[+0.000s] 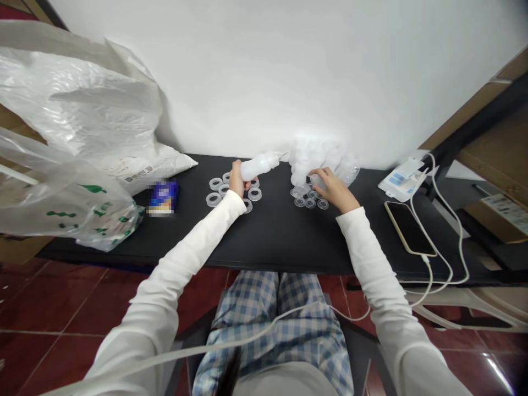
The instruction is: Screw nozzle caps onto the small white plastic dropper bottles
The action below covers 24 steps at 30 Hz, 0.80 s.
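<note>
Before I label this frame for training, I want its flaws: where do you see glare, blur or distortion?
Head view: wide-angle distortion bends the shelf frame and the plastic bags at the edges; the blue packet is blurred to a patch; glare marks the red floor tiles at lower right; the pile of clear plastic parts washes out against the white wall.

Your bottle (259, 165) looks like frosted, smooth plastic; the rings (254, 193) are clear plastic. The worktop (280, 234) is matt black, the bags (82, 99) thin crinkled film, your sleeves (371, 258) soft white cloth.
</note>
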Motion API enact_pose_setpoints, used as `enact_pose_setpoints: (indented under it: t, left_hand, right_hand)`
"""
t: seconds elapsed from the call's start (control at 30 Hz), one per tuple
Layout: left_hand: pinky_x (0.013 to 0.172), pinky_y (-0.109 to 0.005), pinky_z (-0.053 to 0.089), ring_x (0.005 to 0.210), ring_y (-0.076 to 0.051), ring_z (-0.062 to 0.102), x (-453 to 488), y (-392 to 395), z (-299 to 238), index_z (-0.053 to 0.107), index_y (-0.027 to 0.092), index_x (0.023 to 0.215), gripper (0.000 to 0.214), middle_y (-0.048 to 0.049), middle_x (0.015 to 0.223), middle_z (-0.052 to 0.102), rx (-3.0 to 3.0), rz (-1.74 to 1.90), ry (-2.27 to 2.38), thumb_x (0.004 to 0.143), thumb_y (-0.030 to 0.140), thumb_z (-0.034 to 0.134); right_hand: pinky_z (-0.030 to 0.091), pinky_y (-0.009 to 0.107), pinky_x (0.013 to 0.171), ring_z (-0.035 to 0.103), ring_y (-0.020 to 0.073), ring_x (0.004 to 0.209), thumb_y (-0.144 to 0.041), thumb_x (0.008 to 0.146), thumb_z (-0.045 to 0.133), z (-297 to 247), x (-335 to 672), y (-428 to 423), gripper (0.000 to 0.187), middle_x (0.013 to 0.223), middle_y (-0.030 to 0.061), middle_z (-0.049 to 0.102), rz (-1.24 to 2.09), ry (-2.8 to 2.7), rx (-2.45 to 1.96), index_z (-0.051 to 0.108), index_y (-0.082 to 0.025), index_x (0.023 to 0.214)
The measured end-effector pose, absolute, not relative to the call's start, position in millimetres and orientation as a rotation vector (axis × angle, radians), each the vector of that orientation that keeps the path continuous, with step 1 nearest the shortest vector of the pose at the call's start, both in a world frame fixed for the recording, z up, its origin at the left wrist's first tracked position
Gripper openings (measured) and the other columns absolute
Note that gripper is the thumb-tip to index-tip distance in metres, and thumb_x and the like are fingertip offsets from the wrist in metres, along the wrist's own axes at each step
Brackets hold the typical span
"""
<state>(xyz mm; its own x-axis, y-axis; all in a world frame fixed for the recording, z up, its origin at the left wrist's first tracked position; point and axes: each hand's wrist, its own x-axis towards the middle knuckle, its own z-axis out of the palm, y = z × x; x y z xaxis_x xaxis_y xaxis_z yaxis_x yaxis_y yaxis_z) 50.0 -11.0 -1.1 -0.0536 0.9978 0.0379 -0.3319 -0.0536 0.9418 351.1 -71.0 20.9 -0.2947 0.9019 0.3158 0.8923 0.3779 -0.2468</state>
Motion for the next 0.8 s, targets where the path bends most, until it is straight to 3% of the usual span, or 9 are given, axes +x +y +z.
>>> enact_pose_setpoints:
  t: [0.2,0.4,0.8]
  left_hand:
    - [0.037,-0.028,0.013,0.031,-0.006,0.029,50,-11,-2,0.056,0.017,0.085,0.059,-0.0042,0.051,0.059,0.961,1.434,0.93,0.087,0.075,0.048]
    - [0.036,-0.027,0.016,0.031,-0.008,0.032,52,-15,3,0.058,0.016,0.087,0.053,-0.0044,0.05,0.06,0.927,1.416,0.965,0.093,0.067,0.044]
    - [0.038,-0.027,0.016,0.03,-0.006,0.03,52,-17,6,0.056,0.016,0.085,0.059,-0.0048,0.052,0.058,0.907,1.42,0.982,0.088,0.075,0.049]
  right_hand:
    - [0.052,0.047,0.102,0.063,0.0304,0.113,-0.021,0.088,0.056,21,361,-67,0.042,0.122,0.0122,0.058,0.057,-2.112,-1.526,0.052,-0.024,0.13]
    - [0.049,0.047,0.106,0.059,0.0303,0.12,-0.024,0.089,0.056,23,372,-64,0.045,0.127,0.0145,0.058,0.016,-2.056,-1.481,0.049,-0.021,0.133]
    - [0.056,0.047,0.092,0.06,0.0303,0.117,-0.032,0.089,0.057,32,393,-65,0.045,0.135,0.0139,0.058,-0.027,-1.915,-1.48,0.05,-0.025,0.133]
